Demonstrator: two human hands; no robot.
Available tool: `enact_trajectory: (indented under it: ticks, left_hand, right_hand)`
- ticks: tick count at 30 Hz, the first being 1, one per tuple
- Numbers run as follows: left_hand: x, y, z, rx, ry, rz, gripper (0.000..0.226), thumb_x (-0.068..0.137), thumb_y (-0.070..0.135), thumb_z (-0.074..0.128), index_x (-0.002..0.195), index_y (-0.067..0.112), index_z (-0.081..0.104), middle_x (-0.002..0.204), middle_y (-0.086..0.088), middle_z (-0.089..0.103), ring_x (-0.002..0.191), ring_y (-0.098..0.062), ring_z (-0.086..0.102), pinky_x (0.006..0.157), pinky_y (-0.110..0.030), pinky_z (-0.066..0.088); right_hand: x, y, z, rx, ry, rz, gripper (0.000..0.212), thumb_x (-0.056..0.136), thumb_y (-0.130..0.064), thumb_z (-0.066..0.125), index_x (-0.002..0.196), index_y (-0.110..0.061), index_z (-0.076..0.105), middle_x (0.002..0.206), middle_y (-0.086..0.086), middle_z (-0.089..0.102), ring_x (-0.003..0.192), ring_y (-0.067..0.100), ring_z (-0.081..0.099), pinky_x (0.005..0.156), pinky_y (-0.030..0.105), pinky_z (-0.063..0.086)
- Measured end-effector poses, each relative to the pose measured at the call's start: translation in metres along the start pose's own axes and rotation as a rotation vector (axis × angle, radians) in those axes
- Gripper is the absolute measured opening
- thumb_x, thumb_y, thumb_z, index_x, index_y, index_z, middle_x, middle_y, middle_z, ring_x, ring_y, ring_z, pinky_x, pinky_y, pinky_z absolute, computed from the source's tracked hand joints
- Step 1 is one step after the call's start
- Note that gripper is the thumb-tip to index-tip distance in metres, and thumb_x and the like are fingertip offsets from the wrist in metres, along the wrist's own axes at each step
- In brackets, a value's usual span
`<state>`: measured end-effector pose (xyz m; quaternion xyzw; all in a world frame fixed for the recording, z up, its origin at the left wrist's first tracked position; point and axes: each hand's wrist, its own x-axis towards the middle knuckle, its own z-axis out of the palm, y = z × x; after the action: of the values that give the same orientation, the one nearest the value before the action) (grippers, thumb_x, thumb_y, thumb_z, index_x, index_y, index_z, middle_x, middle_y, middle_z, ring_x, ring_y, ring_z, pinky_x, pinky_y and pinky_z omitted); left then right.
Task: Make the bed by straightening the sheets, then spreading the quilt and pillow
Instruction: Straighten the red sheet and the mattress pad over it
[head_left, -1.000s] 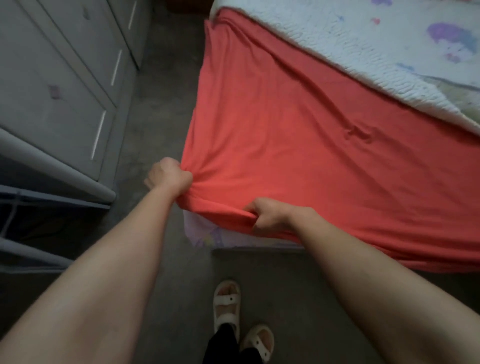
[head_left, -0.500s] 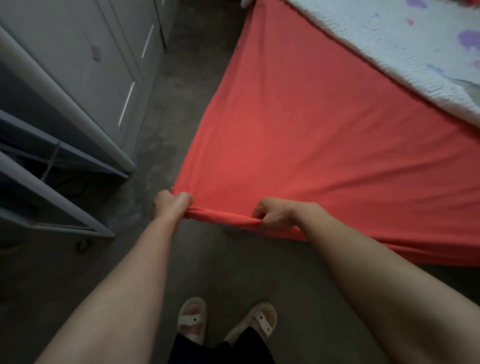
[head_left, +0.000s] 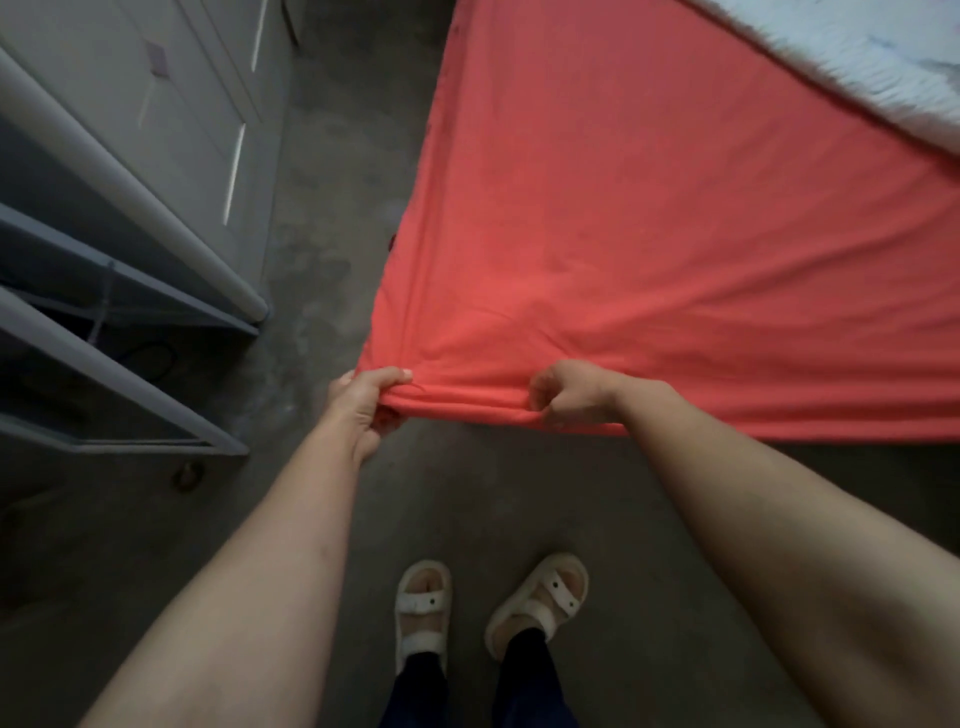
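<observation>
A coral-red sheet (head_left: 623, 218) stretches taut from the upper right down to its near edge at mid-frame. My left hand (head_left: 366, 402) grips the bunched left corner of that edge, thumb on top. My right hand (head_left: 569, 392) holds the same edge in a fist a little to the right. Between the two hands the hem is rolled into a tight fold. A white textured quilt (head_left: 857, 57) lies on the sheet at the top right corner. No pillow is in view.
A grey drawer cabinet (head_left: 171, 98) stands at the left, with a grey metal frame (head_left: 119, 364) below it. Grey concrete floor (head_left: 322, 234) runs between cabinet and bed. My feet in white sandals (head_left: 488, 608) stand below the hands.
Both hands have pulled the sheet's edge back towards me and away from the bed. The sheet has drawn flatter and tighter, and the mattress corner is now covered from view.
</observation>
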<state>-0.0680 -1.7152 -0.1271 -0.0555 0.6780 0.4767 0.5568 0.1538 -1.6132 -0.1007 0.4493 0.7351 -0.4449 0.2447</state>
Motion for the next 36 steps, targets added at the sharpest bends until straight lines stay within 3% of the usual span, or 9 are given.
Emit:
enact_trajectory:
  ticks: [7, 9, 14, 18, 22, 26, 29, 32, 36]
  left_hand:
    - [-0.007, 0.004, -0.016, 0.217, -0.165, -0.085, 0.029, 0.072, 0.02, 0.077, 0.064, 0.019, 0.05, 0.047, 0.007, 0.043, 0.037, -0.006, 0.031, 0.041, -0.01, 0.02]
    - [-0.012, 0.007, -0.018, 0.218, -0.202, -0.094, 0.017, 0.074, 0.017, 0.073, 0.07, 0.02, 0.056, 0.06, 0.005, 0.051, 0.047, -0.007, 0.041, 0.041, -0.015, 0.031]
    - [-0.029, 0.014, -0.014, -0.165, -0.335, -0.081, 0.018, 0.084, 0.002, 0.046, 0.088, 0.014, 0.059, 0.084, -0.004, 0.063, 0.078, -0.017, 0.059, 0.085, -0.045, 0.051]
    - [-0.031, 0.019, -0.006, -0.374, -0.356, -0.076, 0.02, 0.076, -0.002, 0.045, 0.077, 0.014, 0.057, 0.071, -0.003, 0.062, 0.069, -0.017, 0.057, 0.086, -0.04, 0.048]
    - [-0.029, 0.026, -0.005, -0.426, -0.331, -0.076, 0.023, 0.059, -0.002, 0.055, 0.069, 0.018, 0.049, 0.071, 0.0, 0.049, 0.063, -0.015, 0.048, 0.072, -0.029, 0.043]
    - [-0.037, 0.024, -0.006, -0.411, -0.313, -0.11, 0.022, 0.077, -0.005, 0.044, 0.073, 0.015, 0.053, 0.077, -0.002, 0.056, 0.068, -0.017, 0.055, 0.082, -0.035, 0.052]
    - [-0.047, 0.023, -0.005, -0.35, -0.294, -0.156, 0.021, 0.082, -0.004, 0.043, 0.077, 0.012, 0.056, 0.069, -0.004, 0.065, 0.062, -0.018, 0.063, 0.062, -0.037, 0.058]
    - [-0.052, 0.026, -0.005, -0.281, -0.27, -0.195, 0.02, 0.084, -0.004, 0.044, 0.078, 0.011, 0.056, 0.06, -0.005, 0.066, 0.05, -0.016, 0.064, 0.046, -0.033, 0.056]
    - [-0.053, 0.031, -0.004, -0.23, -0.282, -0.219, 0.019, 0.084, -0.001, 0.044, 0.075, 0.012, 0.054, 0.061, -0.004, 0.063, 0.05, -0.017, 0.063, 0.047, -0.028, 0.055]
  right_hand:
    - [-0.009, -0.008, 0.025, -0.001, 0.181, -0.061, 0.024, 0.076, -0.006, 0.063, 0.099, -0.01, 0.063, 0.086, 0.001, 0.062, 0.079, 0.017, 0.056, 0.071, 0.03, 0.047]
    - [-0.012, -0.009, 0.03, -0.012, 0.226, -0.069, 0.022, 0.076, -0.01, 0.066, 0.098, -0.01, 0.063, 0.086, 0.0, 0.06, 0.081, 0.017, 0.056, 0.073, 0.031, 0.045]
    - [-0.024, -0.016, 0.038, 0.028, 0.323, -0.009, 0.013, 0.08, -0.018, 0.062, 0.071, -0.009, 0.064, 0.072, 0.013, 0.063, 0.072, 0.025, 0.059, 0.067, 0.035, 0.047]
    - [-0.036, -0.027, 0.05, 0.378, 0.051, 0.103, 0.022, 0.086, -0.009, 0.048, 0.069, -0.008, 0.062, 0.062, 0.012, 0.063, 0.047, 0.019, 0.058, 0.049, 0.024, 0.044]
    - [-0.019, -0.031, 0.073, 0.674, 0.095, 0.179, 0.01, 0.083, -0.011, 0.052, 0.082, -0.007, 0.062, 0.08, 0.017, 0.06, 0.071, 0.025, 0.055, 0.061, 0.03, 0.041]
    - [-0.006, -0.055, 0.076, 1.689, 0.394, 0.169, 0.027, 0.094, -0.008, 0.037, 0.075, -0.013, 0.054, 0.066, 0.007, 0.059, 0.07, 0.023, 0.05, 0.067, 0.031, 0.039]
    - [-0.002, -0.067, 0.066, 2.241, 0.479, -0.037, 0.021, 0.089, -0.016, 0.04, 0.085, -0.015, 0.06, 0.08, 0.011, 0.066, 0.078, 0.028, 0.055, 0.095, 0.042, 0.042]
    - [-0.003, -0.074, 0.067, 2.406, 0.467, -0.16, 0.031, 0.095, -0.026, 0.037, 0.108, -0.016, 0.063, 0.111, 0.014, 0.065, 0.099, 0.032, 0.059, 0.098, 0.053, 0.044]
    - [-0.003, -0.073, 0.069, 2.449, 0.426, -0.213, 0.031, 0.095, -0.028, 0.037, 0.106, -0.017, 0.064, 0.109, 0.012, 0.066, 0.097, 0.031, 0.061, 0.078, 0.059, 0.049]
